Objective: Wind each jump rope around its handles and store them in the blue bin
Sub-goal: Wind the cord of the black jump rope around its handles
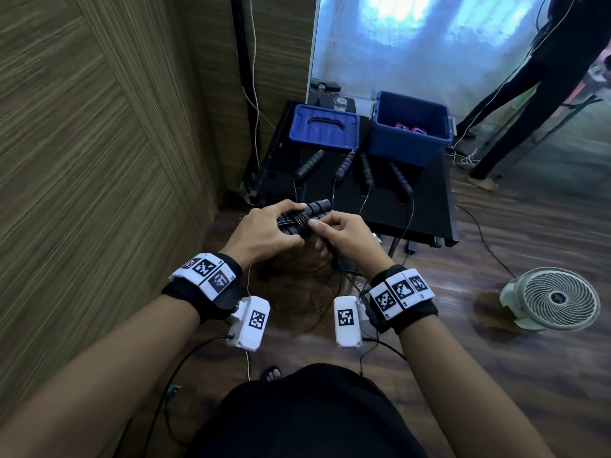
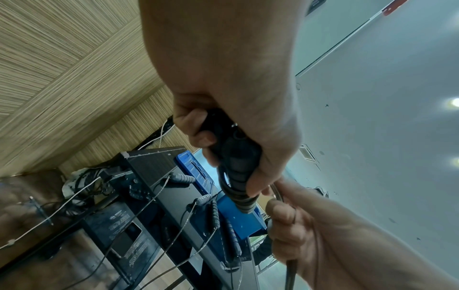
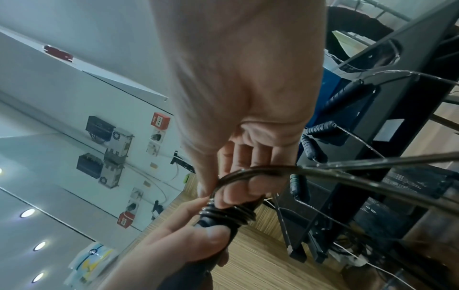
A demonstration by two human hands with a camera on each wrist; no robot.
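My left hand [image 1: 264, 231] grips a pair of black ribbed jump rope handles [image 1: 315, 207] held together, with several turns of thin black rope [image 1: 301, 222] wound round their middle. My right hand [image 1: 344, 238] pinches the loose rope beside the coil; in the right wrist view the rope [image 3: 261, 169] loops over its curled fingers [image 3: 238, 188]. The left wrist view shows the handles [image 2: 237, 162] inside the left fist. The rest of the rope hangs to the floor. The open blue bin [image 1: 410, 127] stands at the table's back right, with coloured things inside.
Several more black handles [image 1: 344, 165] lie on the black table [image 1: 433, 209] before the bin, ropes trailing off the front edge. The blue lid [image 1: 324, 127] lies left of the bin. A white fan [image 1: 552, 299] sits on the floor at right. Another person's legs [image 1: 515, 110] stand at back right.
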